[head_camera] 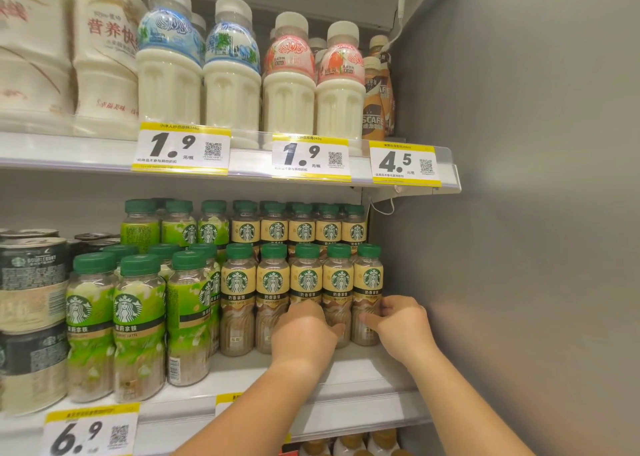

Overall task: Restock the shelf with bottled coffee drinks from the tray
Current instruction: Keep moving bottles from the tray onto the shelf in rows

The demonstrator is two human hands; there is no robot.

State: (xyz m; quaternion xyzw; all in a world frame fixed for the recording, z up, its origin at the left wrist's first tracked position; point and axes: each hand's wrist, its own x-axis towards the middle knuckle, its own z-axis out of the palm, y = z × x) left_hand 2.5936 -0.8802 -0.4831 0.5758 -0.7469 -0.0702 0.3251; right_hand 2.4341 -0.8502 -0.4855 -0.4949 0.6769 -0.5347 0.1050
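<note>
grips with the left hand (304,331) the lower body of the middle milky latte bottle (306,279), fingers curled round it, back of the hand toward the camera. pinches with the right hand (398,324) the rightmost milky latte bottle (369,279) low on its side, thumb and fingertips on the clear plastic. both bottles upright on the lower shelf (363,376), in a front row of five beige-labelled, green-capped starbucks bottles, side by side and touching, with more of the same packed behind. one bottle of that row between the two hands. just left of the row, green jasmine latte bottles (138,317), then dark cans (31,282) stacked two high at the far left. close on the right, the grey side wall (519,213). above, an upper shelf (69,154) with white milk drink bottles (169,84) and brown nescafe bottles (375,109), and yellow price tags (181,150) along its edge. on the lower shelf's front edge, a 6.9 price tag (90,435).
</note>
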